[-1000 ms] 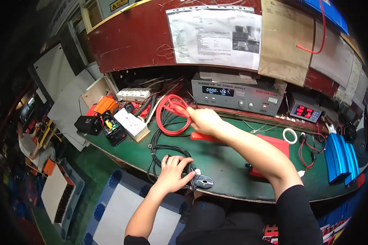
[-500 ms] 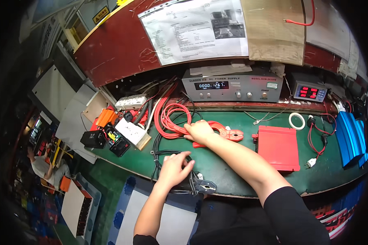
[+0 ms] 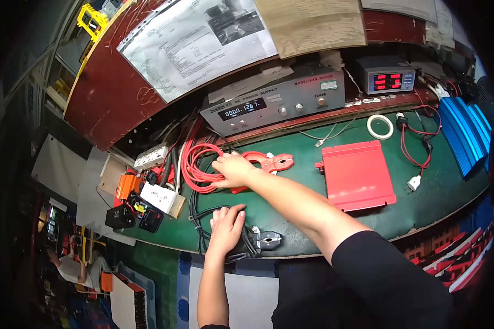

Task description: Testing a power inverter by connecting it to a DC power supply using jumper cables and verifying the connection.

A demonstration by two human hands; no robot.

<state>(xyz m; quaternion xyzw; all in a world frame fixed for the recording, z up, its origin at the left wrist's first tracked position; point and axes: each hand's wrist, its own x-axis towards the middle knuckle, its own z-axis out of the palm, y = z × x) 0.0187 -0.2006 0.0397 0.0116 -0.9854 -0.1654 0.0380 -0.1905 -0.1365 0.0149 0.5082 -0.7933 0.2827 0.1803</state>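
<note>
Left of the frame's centre, the bare right hand (image 3: 235, 170) lay with bent fingers on a coiled red cable (image 3: 187, 170), while below, the bare left hand (image 3: 225, 229) rested, thumb and index finger apart, over a coiled black cable (image 3: 197, 222) (whether either gripped, I could not tell).

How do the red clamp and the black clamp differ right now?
Colour: the red clamp is mostly red, the black clamp dark.
Place: the red clamp lies farther back on the bench, the black clamp near its front edge.
Nearest hand: right for the red clamp, left for the black clamp.
Both noses point right.
</note>
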